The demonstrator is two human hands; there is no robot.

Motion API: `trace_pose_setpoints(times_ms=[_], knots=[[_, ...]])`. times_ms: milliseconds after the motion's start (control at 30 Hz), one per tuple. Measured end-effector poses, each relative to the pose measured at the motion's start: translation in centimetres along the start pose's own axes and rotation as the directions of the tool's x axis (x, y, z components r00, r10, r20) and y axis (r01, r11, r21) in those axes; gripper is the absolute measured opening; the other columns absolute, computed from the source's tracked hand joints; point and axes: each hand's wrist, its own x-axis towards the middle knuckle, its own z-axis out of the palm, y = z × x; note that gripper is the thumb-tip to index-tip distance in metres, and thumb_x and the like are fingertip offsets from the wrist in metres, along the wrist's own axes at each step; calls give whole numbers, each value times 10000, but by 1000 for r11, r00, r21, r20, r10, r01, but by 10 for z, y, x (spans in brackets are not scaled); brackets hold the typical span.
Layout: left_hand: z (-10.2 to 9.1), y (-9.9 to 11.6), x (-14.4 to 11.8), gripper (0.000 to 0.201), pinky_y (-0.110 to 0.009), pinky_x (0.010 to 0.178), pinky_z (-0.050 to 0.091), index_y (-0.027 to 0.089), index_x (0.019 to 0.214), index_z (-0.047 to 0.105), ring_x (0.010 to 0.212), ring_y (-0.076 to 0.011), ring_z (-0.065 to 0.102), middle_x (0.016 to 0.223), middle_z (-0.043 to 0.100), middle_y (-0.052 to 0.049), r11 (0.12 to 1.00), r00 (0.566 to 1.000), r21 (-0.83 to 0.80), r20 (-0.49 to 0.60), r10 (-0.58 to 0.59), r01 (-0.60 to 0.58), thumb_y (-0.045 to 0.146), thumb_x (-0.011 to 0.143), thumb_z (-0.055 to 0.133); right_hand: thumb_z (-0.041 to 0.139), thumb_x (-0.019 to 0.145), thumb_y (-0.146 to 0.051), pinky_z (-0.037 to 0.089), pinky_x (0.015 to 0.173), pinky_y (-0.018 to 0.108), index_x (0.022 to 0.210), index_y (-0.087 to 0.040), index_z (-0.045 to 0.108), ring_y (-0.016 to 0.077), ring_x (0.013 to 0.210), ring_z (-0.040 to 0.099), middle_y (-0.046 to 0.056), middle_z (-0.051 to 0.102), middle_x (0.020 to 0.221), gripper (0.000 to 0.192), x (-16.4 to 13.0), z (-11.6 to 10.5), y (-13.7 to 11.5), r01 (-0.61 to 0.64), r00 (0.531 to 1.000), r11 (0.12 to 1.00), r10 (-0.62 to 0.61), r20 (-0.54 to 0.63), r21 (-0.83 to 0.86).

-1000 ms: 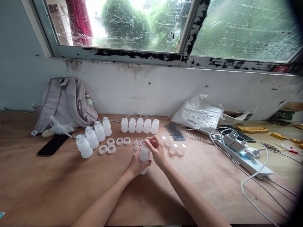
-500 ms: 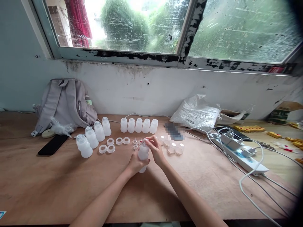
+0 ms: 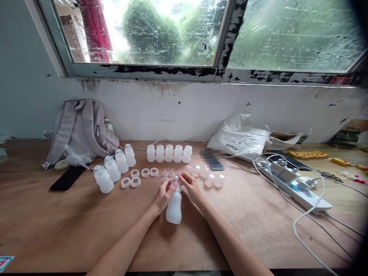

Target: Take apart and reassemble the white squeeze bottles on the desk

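Frosted bottle [image 3: 174, 209], one, clear top fitted, is occupying the clock's centre and tilting slightly, its base pointing toward six o'clock; whether the base is touching the bench [image 3: 155, 245] cannot be told. Left hand [image 3: 164, 194], one, is closing around the bottle's neck from the nine o'clock side. Right hand [image 3: 190, 187], one, is gripping the top with its fingertips from the one o'clock side. Small clear teats [image 3: 164, 174], several, are lying just beyond the hands at twelve, partly hidden. Open bottles [image 3: 169, 153], five, are standing in a row farther off at twelve. Collar rings [image 3: 125, 183], five, are lying near at ten. Capped bottles [image 3: 105, 182], four, are standing in a slanting line at ten, past the rings. Clear round caps [image 3: 218, 181], several, are resting at two. Dark phone [image 3: 66, 179], one, is lying between nine and ten. Grey backpack [image 3: 77, 128], one, is leaning against the wall at ten. Power strip [image 3: 310, 202], one, is carrying plugs at three.
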Motion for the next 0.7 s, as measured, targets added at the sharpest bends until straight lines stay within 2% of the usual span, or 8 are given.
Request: trace_pose_setpoints(times_ms=[133,233,367,467,533,600,633,700], knots=[[-5,8,0,352,-292,789,427,136,1011,543,922,-213,563,975,613,-89,994,997,-108,75,16,-8,354,735,551,435,825,-389,401,586,242,834,-190,636,135,682,503,33,566,790,283,-3,3,1,8,999,1000,-8,43,-5],[-13,17,2,348,-282,717,449,140,1005,537,875,-210,577,945,618,-84,997,999,-79,38,-18,21,345,724,546,427,825,-400,407,555,242,896,-198,636,138,675,516,47,589,838,299,-1,1,2,1,1000,1000,0,-12,23],[-39,46,12,337,-269,692,451,160,954,529,857,-193,573,931,612,-60,993,995,88,-47,89,-85,333,669,583,429,814,-427,418,526,244,888,-194,633,139,647,520,55,607,841,318,1,-5,6,-15,997,1000,16,-78,18],[-65,80,29,364,-293,715,453,180,973,515,856,-190,569,911,601,-42,928,983,328,17,181,-177,366,668,584,418,815,-438,415,500,237,893,-193,617,135,620,520,53,602,819,325,0,-7,8,-30,993,999,27,-111,-32],[-81,103,44,374,-294,750,441,187,940,554,879,-189,552,958,576,-41,775,951,576,16,309,-261,380,626,621,430,810,-433,414,503,237,903,-197,603,131,601,519,45,598,793,307,-1,-6,7,-19,993,993,5,-121,-114],[-95,120,60,368,-290,769,428,198,926,586,891,-189,537,984,557,-41,545,925,796,46,376,-261,398,619,622,439,811,-417,415,521,243,907,-203,598,133,602,520,41,597,786,284,-4,-3,5,31,994,974,-54,-95,-225],[-101,127,68,350,-281,779,420,199,936,585,881,-180,538,967,565,-35,446,925,863,61,375,-238,395,646,597,437,815,-408,415,530,247,908,-205,597,134,602,520,40,595,786,275,-5,-2,4,67,993,957,-90,-71,-281],[-111,134,84,351,-264,779,410,198,987,566,878,-172,541,971,578,-35,255,950,953,81,302,-163,376,685,557,421,827,-391,416,545,254,915,-210,597,133,591,516,40,589,785,267,-8,2,1,133,988,918,-152,-20,-374]])
